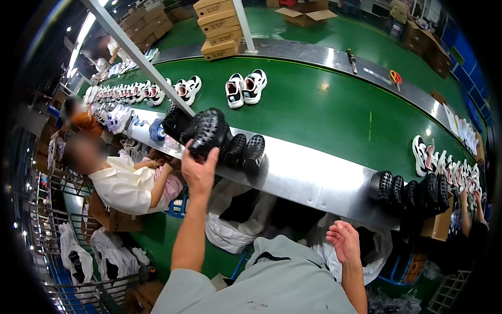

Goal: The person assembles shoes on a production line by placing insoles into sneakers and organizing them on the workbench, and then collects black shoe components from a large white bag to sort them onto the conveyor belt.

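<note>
My left hand [198, 168] reaches up to the steel edge of the conveyor and grips a black perforated clog [208, 132], lifted at the rim. Two more black clogs [244, 152] lie just right of it on the steel ledge [308, 180]. My right hand [345, 242] hangs low beside my lap, fingers loosely apart, holding nothing. A pair of white sneakers [246, 88] rides on the green belt [324, 110] beyond.
A row of black clogs [410, 192] stands on the ledge at right. Several white sneakers [133, 94] line the belt's far left. A seated person in a pale shirt [123, 186] works at my left; another person's hands [469, 198] show at right. Cardboard boxes [218, 29] are stacked behind.
</note>
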Demonstrator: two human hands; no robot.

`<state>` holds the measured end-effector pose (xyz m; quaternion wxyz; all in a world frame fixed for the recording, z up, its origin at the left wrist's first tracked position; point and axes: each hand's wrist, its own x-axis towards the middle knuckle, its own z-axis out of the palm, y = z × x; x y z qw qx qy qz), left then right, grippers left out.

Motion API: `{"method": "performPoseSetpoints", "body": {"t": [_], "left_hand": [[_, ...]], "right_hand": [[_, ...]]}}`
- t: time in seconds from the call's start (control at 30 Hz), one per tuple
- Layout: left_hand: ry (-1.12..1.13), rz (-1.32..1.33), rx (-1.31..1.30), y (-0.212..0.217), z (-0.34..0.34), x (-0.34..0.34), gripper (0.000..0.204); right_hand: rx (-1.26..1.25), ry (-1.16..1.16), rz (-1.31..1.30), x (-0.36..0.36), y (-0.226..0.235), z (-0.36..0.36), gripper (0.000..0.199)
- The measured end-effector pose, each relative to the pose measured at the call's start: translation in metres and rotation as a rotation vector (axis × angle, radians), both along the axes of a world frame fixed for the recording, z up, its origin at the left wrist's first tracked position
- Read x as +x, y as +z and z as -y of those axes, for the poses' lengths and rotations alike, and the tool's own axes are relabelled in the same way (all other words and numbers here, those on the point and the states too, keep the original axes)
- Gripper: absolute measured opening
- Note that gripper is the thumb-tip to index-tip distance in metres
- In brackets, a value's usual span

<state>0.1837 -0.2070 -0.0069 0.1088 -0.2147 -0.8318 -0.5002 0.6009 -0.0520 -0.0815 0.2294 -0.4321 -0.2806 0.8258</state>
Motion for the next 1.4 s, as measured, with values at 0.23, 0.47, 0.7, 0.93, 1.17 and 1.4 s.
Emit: {"method": "performPoseSetpoints", "body": {"t": [0.23, 0.47, 0.7, 0.93, 1.17, 1.4], "left_hand": [[0.179, -0.133, -0.371, -0.055, -0.016, -0.059, 0.08], [0.244, 0.097, -0.498, -0.1, -0.034, -0.086, 0.076], [0.172, 0.289, 0.027, -0.057, -0.02, -0.061, 0.046], [-0.035, 0.233, 0.42, -0.02, -0.014, -0.054, 0.048], [0.062, 0.015, -0.061, -0.034, -0.026, -0.048, 0.066], [0.253, 0.023, -0.565, -0.09, -0.033, -0.065, 0.079]], "right_hand": [[-0.057, -0.02, 0.083, 0.006, -0.019, -0.001, 0.018], [-0.108, -0.017, 0.079, -0.001, -0.025, 0.007, 0.018], [-0.145, -0.03, 0.113, -0.004, -0.03, 0.011, 0.018], [-0.117, -0.012, 0.084, -0.011, -0.03, 0.001, 0.018], [-0.128, -0.009, 0.093, -0.009, -0.031, 0.002, 0.018], [-0.143, 0.012, 0.117, -0.013, -0.034, 0.009, 0.019]]}}
